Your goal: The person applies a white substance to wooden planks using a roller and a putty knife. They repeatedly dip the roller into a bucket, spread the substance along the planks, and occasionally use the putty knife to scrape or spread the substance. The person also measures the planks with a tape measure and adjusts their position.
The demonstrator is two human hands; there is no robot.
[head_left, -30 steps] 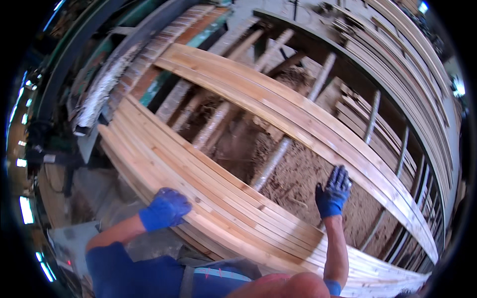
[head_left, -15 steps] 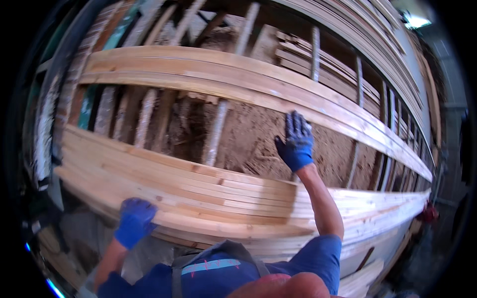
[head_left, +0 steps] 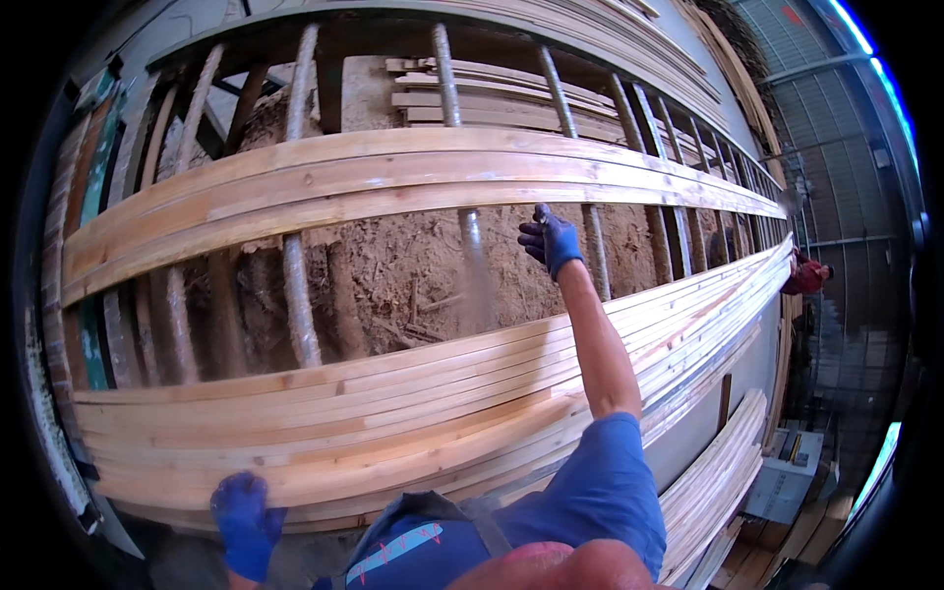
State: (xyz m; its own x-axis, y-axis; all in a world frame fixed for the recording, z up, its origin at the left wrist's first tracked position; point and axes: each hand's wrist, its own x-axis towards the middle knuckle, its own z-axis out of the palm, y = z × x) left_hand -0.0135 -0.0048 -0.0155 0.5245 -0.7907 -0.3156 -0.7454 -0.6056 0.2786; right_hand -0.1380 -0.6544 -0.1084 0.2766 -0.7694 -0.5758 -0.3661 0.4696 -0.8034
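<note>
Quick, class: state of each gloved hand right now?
Left hand: at the edge of the near boards; grip cannot be told.
Right hand: loosely open, partly curled, nothing visibly held.

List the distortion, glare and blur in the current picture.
Head view: the boards bow with fisheye distortion, corners black; head view, upper right: a light strip glares; head view, right: the boards look whitish; head view, lower left: the left hand looks slightly blurred.

No lettering, number or sign seems legible in this partly blurred view.
</note>
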